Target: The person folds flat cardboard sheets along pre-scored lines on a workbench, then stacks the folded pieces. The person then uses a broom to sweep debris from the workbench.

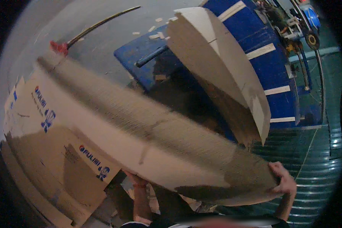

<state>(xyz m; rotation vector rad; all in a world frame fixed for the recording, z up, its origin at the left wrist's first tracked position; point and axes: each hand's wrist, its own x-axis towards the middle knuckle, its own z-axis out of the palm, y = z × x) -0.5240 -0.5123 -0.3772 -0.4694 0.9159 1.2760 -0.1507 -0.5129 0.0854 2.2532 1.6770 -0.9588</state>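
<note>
A long beige curved panel (148, 125), tapered toward its right end and textured on top, stretches diagonally in front of me. My right hand (284, 178) is closed around its right tip, fingers bent over the edge. At the near edge, left of the panel's middle, my left hand (133, 178) holds it from below; the fingers are mostly hidden under the panel. The panel's far left end is slightly blurred. Beyond it, a second panel (231, 57), pale on one face and brown on the other, rests on the blue bench (129, 55).
Flattened printed cardboard (64, 152) lies at the left. A rod with a red end (59, 47) is on the grey floor, beside small pale scraps (152, 28). Pale strips (262, 50) cross the blue surface at right. Green corrugated sheeting (315, 167) and machinery (292, 26) lie farther right.
</note>
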